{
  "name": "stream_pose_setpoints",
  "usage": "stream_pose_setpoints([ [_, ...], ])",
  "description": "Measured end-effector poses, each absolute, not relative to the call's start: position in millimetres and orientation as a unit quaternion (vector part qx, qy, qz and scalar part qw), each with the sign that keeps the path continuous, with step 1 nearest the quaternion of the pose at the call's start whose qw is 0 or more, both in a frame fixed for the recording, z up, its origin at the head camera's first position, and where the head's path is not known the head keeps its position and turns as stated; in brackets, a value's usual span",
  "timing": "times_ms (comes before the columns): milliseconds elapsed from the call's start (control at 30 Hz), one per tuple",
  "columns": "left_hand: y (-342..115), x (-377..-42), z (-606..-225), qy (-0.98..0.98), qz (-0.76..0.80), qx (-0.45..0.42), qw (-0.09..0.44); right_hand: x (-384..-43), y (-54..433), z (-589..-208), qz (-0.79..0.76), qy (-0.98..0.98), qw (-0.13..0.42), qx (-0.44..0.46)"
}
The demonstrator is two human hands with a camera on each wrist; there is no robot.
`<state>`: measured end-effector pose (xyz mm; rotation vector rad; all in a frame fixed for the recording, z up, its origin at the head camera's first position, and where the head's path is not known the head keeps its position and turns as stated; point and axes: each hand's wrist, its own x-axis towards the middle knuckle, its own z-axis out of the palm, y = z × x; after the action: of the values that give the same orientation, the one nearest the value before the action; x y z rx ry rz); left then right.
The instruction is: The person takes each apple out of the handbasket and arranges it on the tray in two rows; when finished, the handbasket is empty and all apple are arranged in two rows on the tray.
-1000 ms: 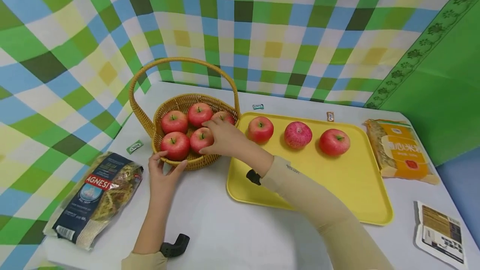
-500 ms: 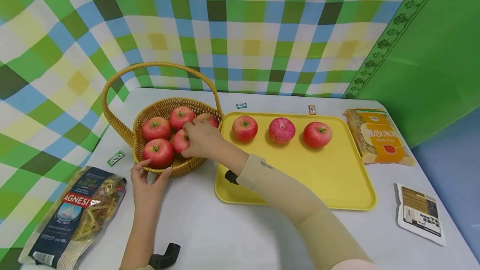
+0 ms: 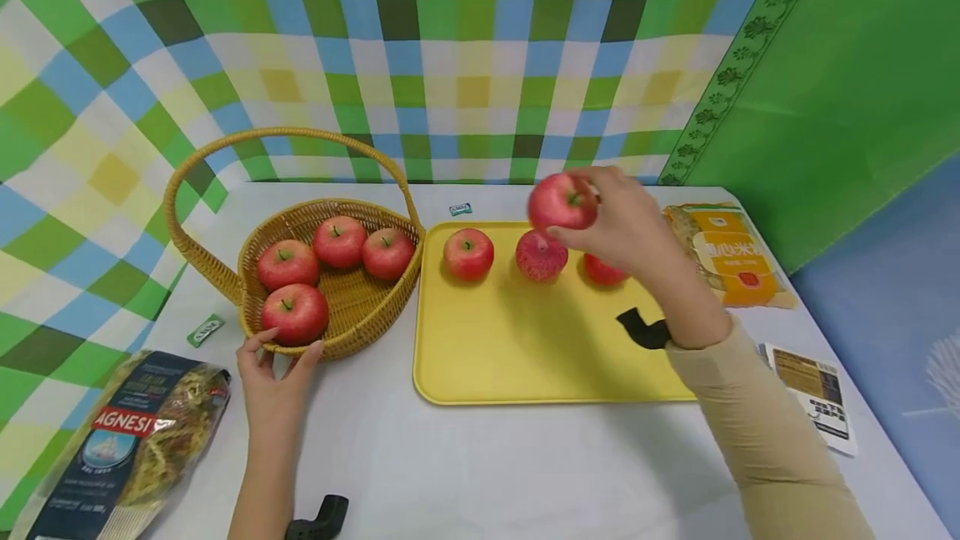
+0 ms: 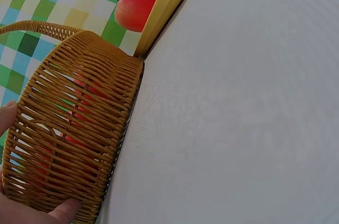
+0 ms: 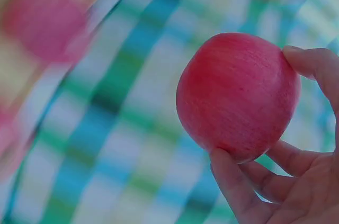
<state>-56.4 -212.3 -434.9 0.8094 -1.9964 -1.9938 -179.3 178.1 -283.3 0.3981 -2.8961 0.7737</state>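
My right hand (image 3: 628,219) pinches a red apple (image 3: 561,202) between thumb and fingers, raised over the far part of the yellow tray (image 3: 480,361). In the right wrist view, the fingertips support this apple (image 5: 238,97) from below and the side. Under it on the tray sit a smooth apple (image 3: 468,255), a speckled apple (image 3: 542,258) and another apple (image 3: 604,271), partly covered by the hand. At the left, my left hand (image 3: 276,386) grips the near rim of the wicker basket (image 3: 360,300), thumb against its woven wall (image 4: 69,113). Several apples (image 3: 295,313) lie inside.
The basket's tall handle (image 3: 288,132) arches over its back. A pasta bag (image 3: 127,448) lies at the front left, near a green candy (image 3: 205,329). Behind the tray is another small candy (image 3: 461,209). An orange food bag (image 3: 731,257) and white pouch (image 3: 813,398) lie right.
My right hand has lifted the apple out of the basket's front right and carried it right, over the tray. The left hand keeps its grip on the rim. The head view has shifted.
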Motion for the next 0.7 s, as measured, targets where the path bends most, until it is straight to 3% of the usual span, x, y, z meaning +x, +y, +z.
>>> stream_pose_setpoints([
  [133, -217.6, -50.5, -431.7, -0.672, -0.675, 0.286, 0.106, -195.2, 248.1, -311.8, 0.246, -0.967, 0.047, 0.055],
  [267, -222.8, -45.9, -431.9, -0.668, -0.675, 0.291, 0.115, -207.3, 290.5, -347.0, 0.231, -0.973, -0.002, 0.018],
  [500, -226.1, -42.0, -432.2, -0.658, -0.679, 0.298, 0.130, -220.4, 303.4, -381.8, 0.187, -0.981, -0.042, 0.012],
  [700, -217.3, -51.5, -429.0, -0.681, -0.664, 0.286, 0.116, -212.1, 310.4, -377.6, 0.145, -0.988, -0.043, 0.019],
])
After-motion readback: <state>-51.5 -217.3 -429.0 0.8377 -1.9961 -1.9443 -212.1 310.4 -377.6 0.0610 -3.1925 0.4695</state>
